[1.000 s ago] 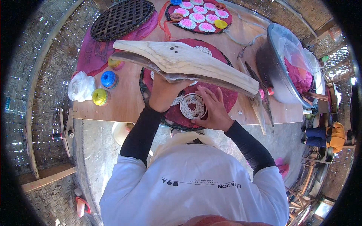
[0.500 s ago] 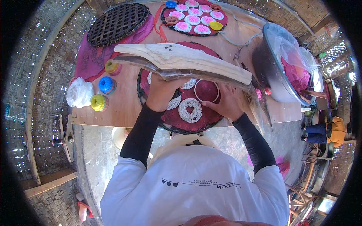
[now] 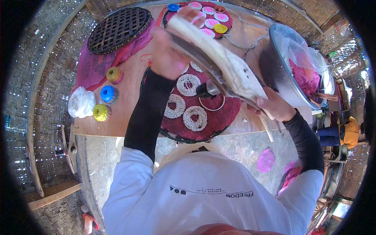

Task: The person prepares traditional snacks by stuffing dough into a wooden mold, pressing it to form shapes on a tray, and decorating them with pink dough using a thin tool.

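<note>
A wooden two-armed press (image 3: pixel 219 56) hangs at a slant over the table, its pale upper arm above a darker lower one. A metal cylinder with a black end (image 3: pixel 207 89) shows beneath it. My right hand (image 3: pixel 276 105) is closed round the press's near right end. At the far left end, my left hand (image 3: pixel 168 56) is blurred and partly behind the wood, so its grip is unclear. Below lies a round tray with dark red cloth (image 3: pixel 178 126), bearing several white lacy rings of noodle-like strands (image 3: pixel 195 118). A thin pale hoop (image 3: pixel 213 108) lies by the cylinder.
Another round tray (image 3: pixel 231 33) at the back holds pink-centred white rings and small bowls. At left are a woven lattice tray (image 3: pixel 117 31), fluted moulds (image 3: pixel 109 94) and a plastic bag (image 3: pixel 81 103). A large basin (image 3: pixel 274 66) with pink dough-like stuff stands right. A person (image 3: pixel 344 133) is farther right.
The press has swung to a steeper slant, its left end away from me. My right hand has left the hoop and taken the press's right end. My left hand has moved up and away.
</note>
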`<state>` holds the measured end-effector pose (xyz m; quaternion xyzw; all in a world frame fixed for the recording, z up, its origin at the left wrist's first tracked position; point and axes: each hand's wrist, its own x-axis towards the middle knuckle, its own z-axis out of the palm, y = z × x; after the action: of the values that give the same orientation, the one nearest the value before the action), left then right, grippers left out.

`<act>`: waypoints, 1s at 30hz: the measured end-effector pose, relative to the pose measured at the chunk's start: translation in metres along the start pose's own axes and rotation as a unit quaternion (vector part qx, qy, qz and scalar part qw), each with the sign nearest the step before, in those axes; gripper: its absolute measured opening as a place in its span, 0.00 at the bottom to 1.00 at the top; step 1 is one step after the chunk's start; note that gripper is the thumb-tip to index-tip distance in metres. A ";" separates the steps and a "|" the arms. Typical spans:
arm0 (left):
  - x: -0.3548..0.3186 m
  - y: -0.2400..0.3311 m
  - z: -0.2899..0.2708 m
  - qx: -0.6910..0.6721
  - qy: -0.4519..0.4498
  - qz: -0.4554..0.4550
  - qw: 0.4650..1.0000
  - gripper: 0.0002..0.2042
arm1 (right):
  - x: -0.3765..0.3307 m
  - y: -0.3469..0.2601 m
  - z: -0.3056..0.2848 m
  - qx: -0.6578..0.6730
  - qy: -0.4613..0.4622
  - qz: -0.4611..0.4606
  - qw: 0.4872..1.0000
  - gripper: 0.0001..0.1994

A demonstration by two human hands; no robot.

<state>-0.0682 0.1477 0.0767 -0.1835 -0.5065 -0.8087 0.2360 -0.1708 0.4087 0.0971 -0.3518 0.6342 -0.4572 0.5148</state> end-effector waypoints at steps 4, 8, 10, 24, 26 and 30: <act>0.004 -0.020 -0.025 -0.368 0.005 -0.003 0.930 0.28 | 0.016 0.021 -0.022 -0.018 -0.025 0.128 0.991 0.29; -0.014 -0.045 -0.035 -0.454 0.038 -0.047 0.889 0.27 | 0.031 0.029 -0.023 -0.042 -0.041 0.248 0.967 0.30; -0.021 -0.050 -0.041 -0.463 0.052 -0.053 0.883 0.22 | 0.035 0.029 -0.018 -0.077 -0.037 0.224 0.971 0.30; -0.040 -0.066 -0.040 -0.414 0.123 -0.056 0.900 0.14 | 0.029 0.012 -0.015 -0.188 -0.022 0.197 0.962 0.35; -0.039 -0.072 -0.036 -0.426 0.144 -0.058 0.891 0.14 | 0.027 0.008 -0.020 -0.205 -0.007 0.230 0.951 0.33; -0.035 -0.080 -0.035 -0.435 0.140 -0.035 0.889 0.14 | 0.024 -0.004 -0.021 -0.287 0.028 0.221 0.932 0.33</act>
<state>-0.0874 0.1528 -0.0155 -0.1350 -0.0720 -0.9731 0.1721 -0.1962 0.3903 0.0937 -0.3227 0.8144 -0.1396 0.4617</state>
